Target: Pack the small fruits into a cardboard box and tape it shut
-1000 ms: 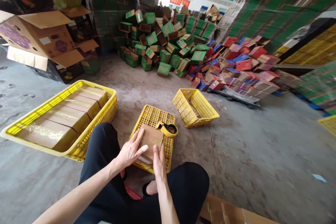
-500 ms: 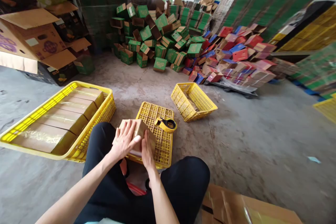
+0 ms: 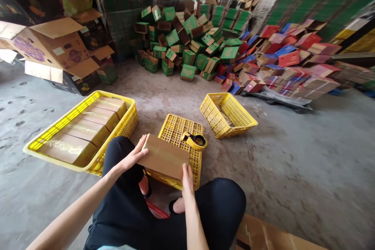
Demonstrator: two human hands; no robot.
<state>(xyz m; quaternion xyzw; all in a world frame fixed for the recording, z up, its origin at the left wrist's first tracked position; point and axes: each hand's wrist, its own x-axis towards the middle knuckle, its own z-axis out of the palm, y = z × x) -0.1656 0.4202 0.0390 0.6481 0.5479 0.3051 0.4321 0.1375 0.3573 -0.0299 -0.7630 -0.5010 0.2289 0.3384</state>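
Observation:
Between my two hands is a brown cardboard box (image 3: pixel 165 157), its long face turned up, over the near part of an upturned yellow plastic crate (image 3: pixel 175 123). My left hand (image 3: pixel 136 154) grips the box's left end, fingers along its far corner. At the opposite end my right hand (image 3: pixel 188 177) holds the lower right corner, thumb on top. A yellow tape dispenser (image 3: pixel 195 140) lies on the crate, just beyond the box's right end. Whether the box's underside touches the crate is hidden.
On the left stands a yellow crate (image 3: pixel 117 168) holding several taped cartons (image 3: pixel 83 129). A smaller yellow basket (image 3: pixel 228 115) sits ahead to the right. Cardboard (image 3: pixel 269 234) lies by my right knee. Heaped green boxes (image 3: pixel 187 71) and red and blue boxes (image 3: pixel 288 59) fill the background.
The box has been turned so its long face shows on top. My hands have moved apart, from pressing its top and side to holding opposite ends. The view has swung slightly left.

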